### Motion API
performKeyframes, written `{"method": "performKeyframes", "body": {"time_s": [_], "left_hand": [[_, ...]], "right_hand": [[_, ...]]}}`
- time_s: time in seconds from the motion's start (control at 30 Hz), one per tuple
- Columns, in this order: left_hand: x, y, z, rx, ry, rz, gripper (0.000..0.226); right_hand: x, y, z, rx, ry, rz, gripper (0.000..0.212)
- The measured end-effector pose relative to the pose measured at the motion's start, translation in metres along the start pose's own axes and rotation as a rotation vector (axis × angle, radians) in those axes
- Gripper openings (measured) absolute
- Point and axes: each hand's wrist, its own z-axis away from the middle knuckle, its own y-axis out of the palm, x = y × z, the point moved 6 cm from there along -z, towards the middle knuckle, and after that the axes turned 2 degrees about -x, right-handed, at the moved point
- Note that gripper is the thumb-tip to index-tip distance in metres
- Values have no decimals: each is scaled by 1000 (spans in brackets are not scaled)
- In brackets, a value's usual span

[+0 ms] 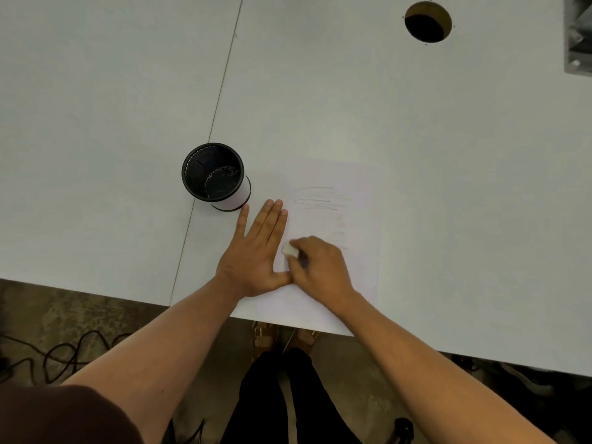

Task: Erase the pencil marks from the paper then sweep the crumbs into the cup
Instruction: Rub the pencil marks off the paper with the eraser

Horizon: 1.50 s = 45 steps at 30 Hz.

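The paper (333,225) is pinned flat on the bench (448,155) by the left hand (256,254), fingers straight and pressed along its edge at nine o'clock. An eraser (290,249) is pinched in the right hand (320,267) and worked over the sheet's lower half. Faint pencil marks (317,198) are seen toward twelve o'clock, so erasing is judged partly done. The cup (214,176) stands at ten o'clock of the paper; sweeping is not yet begun.
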Motion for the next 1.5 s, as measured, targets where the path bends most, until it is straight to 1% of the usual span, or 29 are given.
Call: {"method": "performKeyframes", "body": {"time_s": [0.03,0.1,0.17,0.2,0.27,0.37,0.4,0.47,0.53,0.6,0.63,0.67,0.77,0.8,0.87,0.93,1.03,1.1,1.2,1.23,1.3,1.4,1.47,1.5], "left_hand": [[0,0,0,5,-5,-7,109],[-1,1,0,20,-13,-20,115],[-2,1,0,23,-14,-20,117],[-1,0,-1,22,-14,-19,116],[-1,1,0,17,-8,-13,114],[0,1,1,7,-3,-1,108],[0,2,0,5,-4,-6,108],[-1,2,1,2,-8,-19,114],[-1,2,0,-2,-10,-29,116],[-2,2,0,-1,-15,-32,116],[-1,2,0,0,-17,-31,116],[-1,3,0,2,-16,-27,115],[0,3,1,0,-1,-18,105],[0,3,0,0,-2,-16,104],[-1,2,0,5,-10,-21,110],[-2,2,1,21,-22,-37,116],[0,4,1,26,-31,-40,117],[0,3,0,20,-25,-30,116],[0,2,1,0,-6,-5,109],[0,2,1,-4,0,-5,107],[0,2,1,1,-4,-21,110],[0,3,0,24,-18,-37,116],[0,3,0,28,-21,-33,116],[0,2,0,28,-20,-30,115]], "right_hand": [[-5,-5,-6,-17,2,14,25],[-20,-19,-26,-113,55,56,22],[-28,-31,-39,-231,113,70,18],[-27,-30,-38,-258,128,54,17],[-16,-16,-20,-219,104,9,18],[-2,3,11,-42,16,1,25],[-5,0,9,-32,8,20,26],[-16,-12,-12,-108,43,55,22],[-29,-29,-36,-219,126,68,17],[-31,-36,-41,-309,179,63,12],[-27,-31,-36,-320,185,61,11],[-20,-23,-25,-295,174,53,12],[1,2,13,-103,104,9,23],[1,2,17,-85,89,16,25],[-10,-10,4,-147,102,30,22],[-24,-29,-17,-260,173,33,16],[-35,-44,-33,-384,268,8,12],[-25,-35,-24,-366,251,28,12],[-1,-4,7,-159,152,9,20],[1,-1,14,-123,128,11,23],[-9,-10,8,-160,125,31,24],[-32,-36,-18,-320,220,40,14],[-30,-39,-21,-397,247,26,9],[-23,-32,-15,-392,241,13,9]]}}
